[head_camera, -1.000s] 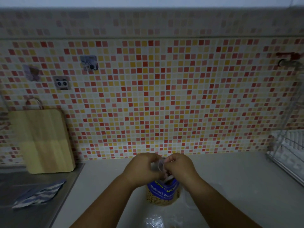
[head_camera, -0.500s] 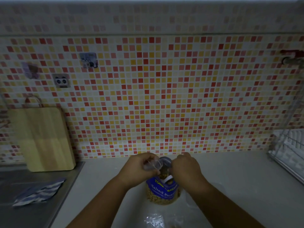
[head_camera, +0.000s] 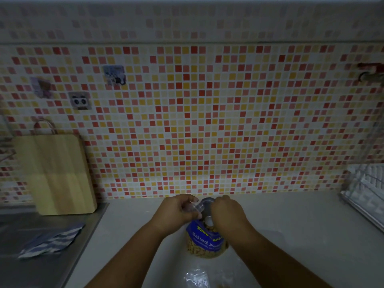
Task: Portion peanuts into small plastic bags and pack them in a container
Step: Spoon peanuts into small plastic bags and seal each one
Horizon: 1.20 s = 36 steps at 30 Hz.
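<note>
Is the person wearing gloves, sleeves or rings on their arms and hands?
No. The left hand and right hand are bare, and both forearms too: no sleeve shows in the picture. I see no watch, bracelet or ring, though the light is dim.

Dim, soft picture (wide-angle bend at edges), murky foreground

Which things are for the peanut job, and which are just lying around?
For the job: peanut bag, gripped at its top by the left hand and right hand; clear plastic bag in front.

Just lying about: cutting board, striped cloth, dish rack, wall stickers.
</note>
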Each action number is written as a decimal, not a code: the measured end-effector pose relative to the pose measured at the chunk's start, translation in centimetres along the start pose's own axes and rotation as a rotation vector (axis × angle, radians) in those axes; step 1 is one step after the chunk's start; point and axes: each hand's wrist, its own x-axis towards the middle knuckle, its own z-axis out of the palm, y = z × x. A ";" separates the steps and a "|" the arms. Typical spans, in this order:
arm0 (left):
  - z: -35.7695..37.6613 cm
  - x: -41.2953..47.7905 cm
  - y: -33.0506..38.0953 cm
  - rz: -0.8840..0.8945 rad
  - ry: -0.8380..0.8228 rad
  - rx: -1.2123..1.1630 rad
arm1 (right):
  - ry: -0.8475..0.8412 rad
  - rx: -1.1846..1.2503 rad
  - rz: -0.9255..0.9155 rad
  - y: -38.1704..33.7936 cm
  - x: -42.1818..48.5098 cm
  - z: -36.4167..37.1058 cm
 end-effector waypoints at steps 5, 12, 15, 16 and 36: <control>0.3 0.0 -0.2 0.002 0.003 0.013 | -0.052 0.126 0.078 -0.1 -0.3 2.0; 0.6 0.0 -0.4 0.000 0.020 0.039 | -0.093 0.258 0.333 1.1 0.7 1.8; 0.5 0.1 -0.3 -0.009 0.021 0.018 | -0.138 0.330 0.368 2.3 0.7 1.4; 0.4 0.2 -0.3 -0.009 0.026 0.009 | -0.148 0.325 0.354 2.8 0.8 1.4; 0.2 1.1 2.5 0.100 -0.044 0.646 | -0.500 -0.028 0.373 7.9 2.5 -3.6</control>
